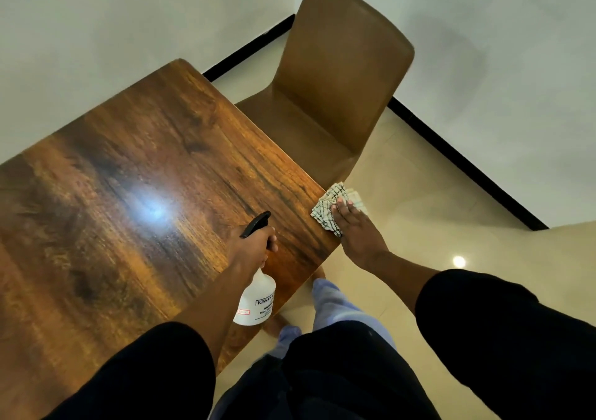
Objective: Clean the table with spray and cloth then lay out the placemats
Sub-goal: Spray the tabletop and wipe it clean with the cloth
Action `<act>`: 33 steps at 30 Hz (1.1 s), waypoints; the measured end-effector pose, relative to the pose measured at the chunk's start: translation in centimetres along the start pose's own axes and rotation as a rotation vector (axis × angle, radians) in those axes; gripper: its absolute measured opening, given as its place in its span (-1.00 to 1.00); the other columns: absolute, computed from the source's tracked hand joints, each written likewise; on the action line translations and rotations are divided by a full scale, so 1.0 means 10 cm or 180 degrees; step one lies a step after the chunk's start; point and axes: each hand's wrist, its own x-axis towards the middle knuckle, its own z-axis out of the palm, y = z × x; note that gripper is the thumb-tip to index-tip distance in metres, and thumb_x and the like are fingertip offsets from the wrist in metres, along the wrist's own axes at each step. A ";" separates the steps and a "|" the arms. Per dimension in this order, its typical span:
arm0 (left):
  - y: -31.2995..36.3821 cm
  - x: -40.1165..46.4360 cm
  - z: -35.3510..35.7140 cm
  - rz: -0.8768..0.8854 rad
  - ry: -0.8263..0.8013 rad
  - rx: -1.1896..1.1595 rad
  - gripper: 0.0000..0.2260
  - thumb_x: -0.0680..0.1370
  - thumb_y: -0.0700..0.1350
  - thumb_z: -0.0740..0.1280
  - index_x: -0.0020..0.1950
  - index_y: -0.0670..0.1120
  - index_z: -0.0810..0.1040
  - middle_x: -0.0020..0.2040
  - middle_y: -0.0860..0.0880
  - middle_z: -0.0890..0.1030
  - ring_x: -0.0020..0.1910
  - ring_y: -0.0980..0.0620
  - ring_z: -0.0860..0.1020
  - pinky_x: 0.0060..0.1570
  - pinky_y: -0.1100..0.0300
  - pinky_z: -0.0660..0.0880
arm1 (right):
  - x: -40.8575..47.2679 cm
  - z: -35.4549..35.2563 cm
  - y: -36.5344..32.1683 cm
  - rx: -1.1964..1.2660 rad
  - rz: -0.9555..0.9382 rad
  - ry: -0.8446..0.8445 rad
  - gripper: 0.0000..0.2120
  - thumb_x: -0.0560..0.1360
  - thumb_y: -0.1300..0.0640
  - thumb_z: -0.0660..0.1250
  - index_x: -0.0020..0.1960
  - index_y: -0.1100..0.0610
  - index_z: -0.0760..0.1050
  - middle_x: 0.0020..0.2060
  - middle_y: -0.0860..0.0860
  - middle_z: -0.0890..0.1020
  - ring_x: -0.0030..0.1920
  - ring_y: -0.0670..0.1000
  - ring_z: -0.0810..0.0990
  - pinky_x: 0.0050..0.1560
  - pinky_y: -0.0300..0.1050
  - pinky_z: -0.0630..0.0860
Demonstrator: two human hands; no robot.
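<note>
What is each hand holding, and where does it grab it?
The left hand grips the spray bottle by its neck, under the black trigger. The right hand holds nothing; it presses flat on the cloth.

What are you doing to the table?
A person is cleaning the wooden table. The left hand grips a white spray bottle above the table. The right hand presses a checked cloth flat on the table's corner, next to a brown chair. No placemats are in sight.
</note>
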 end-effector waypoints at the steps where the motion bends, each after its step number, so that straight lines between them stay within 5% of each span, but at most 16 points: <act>1: 0.03 0.03 0.01 -0.0002 0.0038 -0.0037 -0.83 0.60 -0.16 0.42 -0.08 -0.27 0.68 -0.30 -0.19 0.67 -0.52 0.03 0.41 -0.48 0.18 0.35 | 0.10 -0.05 -0.01 -0.0018 -0.0072 -0.0051 -0.33 0.66 0.13 0.16 0.69 0.04 -0.05 0.68 0.01 -0.05 0.67 0.08 -0.09 0.64 0.07 0.04; 7: 0.23 0.20 0.08 0.0001 0.0356 -0.0252 -0.82 0.60 -0.18 0.41 -0.05 -0.31 0.68 -0.30 -0.21 0.68 -0.57 0.09 0.46 -0.49 0.19 0.39 | 0.75 -0.30 -0.18 -0.0141 -0.0533 -0.0234 -0.35 0.66 -0.08 -0.07 0.69 0.03 -0.13 0.67 0.00 -0.13 0.67 0.06 -0.18 0.65 0.06 -0.04; 15: 0.54 0.44 0.16 0.0032 0.0787 -0.0665 -0.81 0.60 -0.18 0.42 -0.15 -0.27 0.68 -0.33 -0.21 0.67 -0.57 0.07 0.46 -0.43 0.14 0.42 | 1.58 -0.54 -0.51 -0.0301 -0.1003 -0.0281 -0.34 0.71 0.04 0.06 0.69 0.05 -0.22 0.65 -0.01 -0.24 0.64 0.06 -0.30 0.57 -0.03 -0.27; 33: 0.79 0.53 0.11 -0.0126 0.1379 -0.1225 -0.81 0.63 -0.20 0.40 -0.13 -0.27 0.66 -0.31 -0.20 0.66 -0.56 0.10 0.48 -0.47 0.18 0.38 | 3.32 -1.16 -1.32 -0.0784 -0.1520 -0.0667 -0.32 0.69 0.17 0.14 0.69 0.08 -0.14 0.67 0.05 -0.17 0.66 0.12 -0.14 0.65 0.04 -0.09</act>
